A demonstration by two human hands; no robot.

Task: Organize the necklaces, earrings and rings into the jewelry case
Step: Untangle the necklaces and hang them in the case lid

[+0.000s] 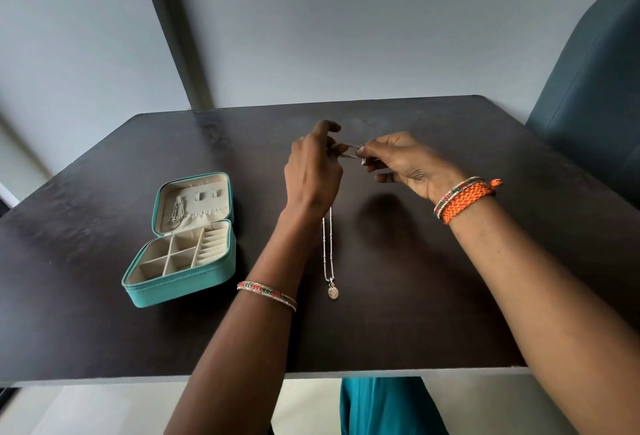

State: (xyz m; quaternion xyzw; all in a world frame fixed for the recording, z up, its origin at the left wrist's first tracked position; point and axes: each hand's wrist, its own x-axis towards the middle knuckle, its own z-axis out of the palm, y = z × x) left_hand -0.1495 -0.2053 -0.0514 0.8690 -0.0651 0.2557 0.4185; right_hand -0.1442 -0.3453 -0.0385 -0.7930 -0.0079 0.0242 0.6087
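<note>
Two hands meet above the middle of the dark surface [450, 261], nearer its far edge. The left hand [313, 171] and the right hand [405, 164] each pinch the top of one silver necklace [327, 244]; its chain hangs down to a single pendant [333, 291]. Near the left edge sits one open teal jewelry case [180, 282], with what looks like one chain [176, 213] clipped in its lid.
</note>
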